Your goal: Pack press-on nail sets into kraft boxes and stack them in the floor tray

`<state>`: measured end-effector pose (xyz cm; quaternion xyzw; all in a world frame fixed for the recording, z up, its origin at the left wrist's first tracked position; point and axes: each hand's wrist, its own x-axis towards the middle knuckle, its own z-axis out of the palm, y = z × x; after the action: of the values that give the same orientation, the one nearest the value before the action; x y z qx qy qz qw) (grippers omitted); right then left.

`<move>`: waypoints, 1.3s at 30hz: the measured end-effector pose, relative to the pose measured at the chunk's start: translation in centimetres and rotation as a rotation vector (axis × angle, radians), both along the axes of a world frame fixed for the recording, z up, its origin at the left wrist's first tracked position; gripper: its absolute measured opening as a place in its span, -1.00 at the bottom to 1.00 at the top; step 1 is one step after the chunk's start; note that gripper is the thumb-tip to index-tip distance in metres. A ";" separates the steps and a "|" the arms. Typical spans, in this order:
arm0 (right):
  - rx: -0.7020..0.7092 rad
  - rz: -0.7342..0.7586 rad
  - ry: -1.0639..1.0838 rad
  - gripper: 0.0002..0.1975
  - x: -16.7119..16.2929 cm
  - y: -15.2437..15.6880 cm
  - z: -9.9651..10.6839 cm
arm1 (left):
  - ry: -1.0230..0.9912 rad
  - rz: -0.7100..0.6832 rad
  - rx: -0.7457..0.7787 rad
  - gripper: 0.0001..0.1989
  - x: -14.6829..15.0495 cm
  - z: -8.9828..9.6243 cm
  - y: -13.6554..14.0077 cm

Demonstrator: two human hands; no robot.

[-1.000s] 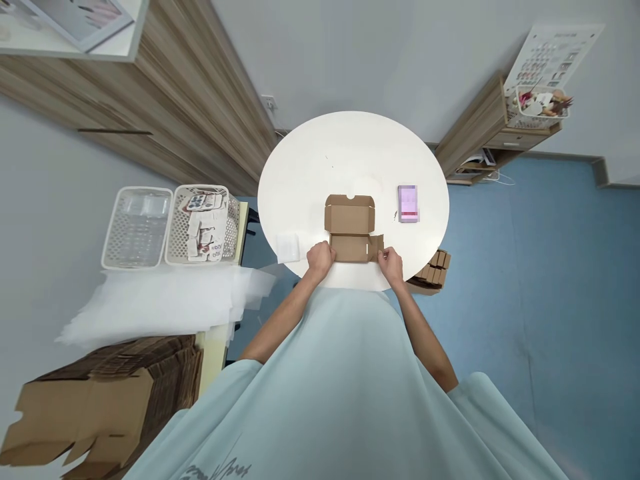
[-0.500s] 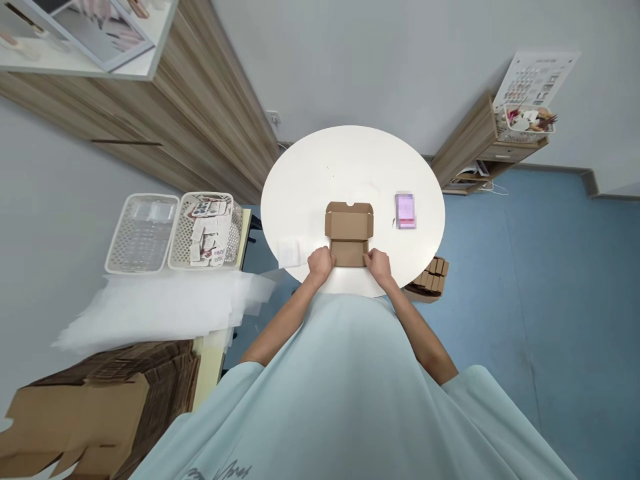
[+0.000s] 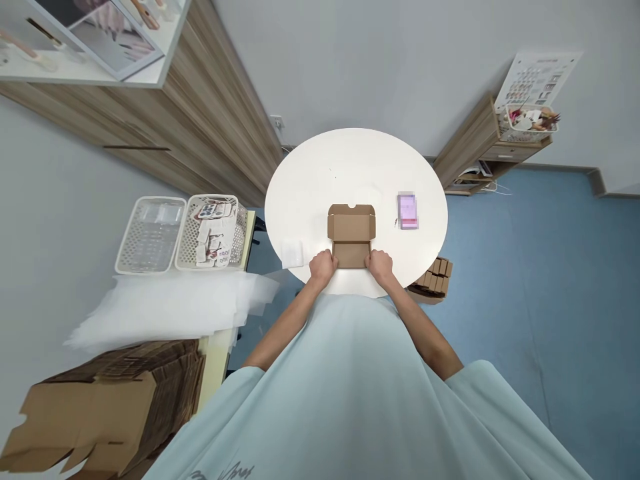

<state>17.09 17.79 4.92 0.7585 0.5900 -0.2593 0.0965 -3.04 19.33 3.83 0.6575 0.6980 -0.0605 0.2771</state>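
head view: blue floor (image 3: 500, 300) spreads across the right side below a plain grey wall (image 3: 360, 67), and the person's pale blue shirt (image 3: 370, 387) fills the lower middle. at the upper left stands a tall wood-grain cabinet (image 3: 220, 107). in the centre is a round white table (image 3: 310, 180). along the left side, a pale yellow side table (image 3: 214, 360) bears a thick stack of flattened brown cardboard (image 3: 95, 413), then a spread of thin white sheets (image 3: 170, 307), then two white baskets (image 3: 243, 233) side by side, one with clear plastic pieces (image 3: 155, 233), the other with printed cards (image 3: 214, 233). at the upper right, a smaller wooden cabinet (image 3: 467, 143) stands against the wall. near the table's right edge, on the floor, a carton (image 3: 427, 300) holds small brown boxes (image 3: 437, 273).

on the near half of the white table sits a brown cardboard box (image 3: 351, 230), its lid panel open toward the far side, a notch in the far edge. the left hand (image 3: 323, 269) is clamped on the box's left side wall, the right hand (image 3: 380, 267) on its right side wall, fingers curled. a blurred purple item (image 3: 407, 212) lies to the right of the box, well apart; a white packet (image 3: 293, 253) lies near the left hand.
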 end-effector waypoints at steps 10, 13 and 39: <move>0.029 -0.044 0.039 -0.57 1.3 -1.9 2.8 | 0.066 0.393 0.251 -0.58 -11.1 -1.0 1.7; 0.020 -0.052 0.084 -0.60 1.5 -2.8 3.3 | 0.075 0.474 0.134 -0.48 -13.0 -1.7 2.1; 0.053 -0.479 1.361 -0.47 0.6 -1.6 2.2 | -1.079 0.547 -0.181 -0.39 -3.2 5.1 0.5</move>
<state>17.67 16.18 7.13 0.5395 0.3430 -0.6740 -0.3701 -6.25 19.86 8.95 0.3662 0.5949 0.2955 0.6517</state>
